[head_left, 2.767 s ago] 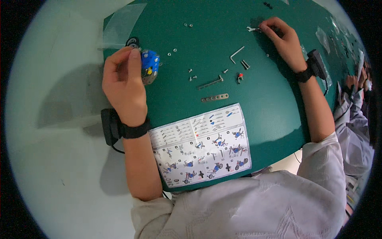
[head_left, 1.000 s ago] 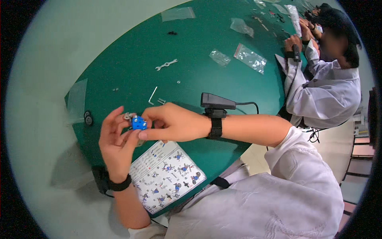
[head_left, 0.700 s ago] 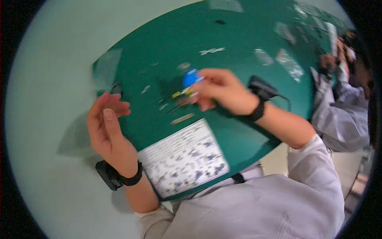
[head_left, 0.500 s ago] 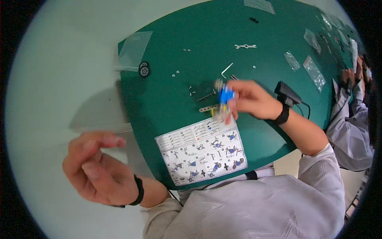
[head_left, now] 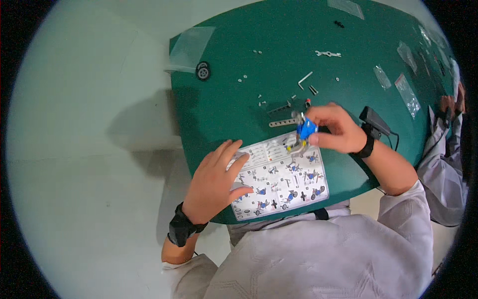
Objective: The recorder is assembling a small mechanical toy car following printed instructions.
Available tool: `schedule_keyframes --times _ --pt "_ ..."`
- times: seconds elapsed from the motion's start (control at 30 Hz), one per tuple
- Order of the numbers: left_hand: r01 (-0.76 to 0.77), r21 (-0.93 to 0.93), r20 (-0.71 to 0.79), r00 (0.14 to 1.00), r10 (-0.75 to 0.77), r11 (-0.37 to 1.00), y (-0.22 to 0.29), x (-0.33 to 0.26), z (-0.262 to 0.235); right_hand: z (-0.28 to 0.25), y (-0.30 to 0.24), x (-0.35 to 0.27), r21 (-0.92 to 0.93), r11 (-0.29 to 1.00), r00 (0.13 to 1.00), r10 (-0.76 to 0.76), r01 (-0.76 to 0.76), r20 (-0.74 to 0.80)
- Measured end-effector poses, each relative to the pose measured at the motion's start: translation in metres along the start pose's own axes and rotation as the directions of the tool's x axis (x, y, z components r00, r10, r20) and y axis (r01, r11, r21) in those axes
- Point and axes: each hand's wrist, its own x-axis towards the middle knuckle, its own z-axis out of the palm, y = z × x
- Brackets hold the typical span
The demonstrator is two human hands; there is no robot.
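Between the thumb and fingers of my right hand (head_left: pixel 339 130) is a small blue and metal model assembly (head_left: pixel 307 129) with yellow bits, held over the top right part of a printed picture instruction sheet (head_left: pixel 294 174). My left hand (head_left: pixel 213 180) is open with its fingers spread, over the sheet's left side; I cannot tell whether it touches the paper. Just beyond the assembly lie a perforated metal strip (head_left: pixel 282 123), a long screw (head_left: pixel 280 107) and a small red-tipped part (head_left: pixel 307 103).
On the green table (head_left: pixel 239 40) lie a hex key (head_left: pixel 305 79), a flat wrench (head_left: pixel 328 54), two black wheels (head_left: pixel 202 72) and several small nuts and screws. Plastic bags (head_left: pixel 408 95) are spread at the right, near a black device (head_left: pixel 374 119) with a cable. Another person's hands (head_left: pixel 445 104) show at far right.
My left hand has come in from beyond the table's left edge to the sheet, its curled fingers now spread. The right hand keeps hold of the assembly. The whole view has shifted.
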Motion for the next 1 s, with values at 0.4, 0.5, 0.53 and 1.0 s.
schedule_keyframes --times 0.4,0.5,0.53,1.0 --pt "-0.092 0.022 -0.31 0.946 0.094 0.996 -0.016 0.047 -0.014 -0.007 -0.006 0.014 0.318 0.93 0.966 0.231 -0.186 -0.112" --pt "-0.196 -0.161 -0.456 0.884 0.103 0.967 0.011 0.092 -0.012 -0.012 -0.001 0.011 0.405 0.897 0.968 0.232 -0.176 -0.092" --pt "-0.187 -0.347 -0.464 0.886 0.005 0.919 0.021 0.102 -0.009 -0.012 -0.002 0.01 0.404 0.898 0.968 0.233 -0.177 -0.096" --pt "-0.451 -0.55 -0.724 0.677 -0.132 0.703 0.024 0.13 0.043 -0.013 -0.004 0.008 0.618 0.759 0.966 0.26 -0.205 0.001"
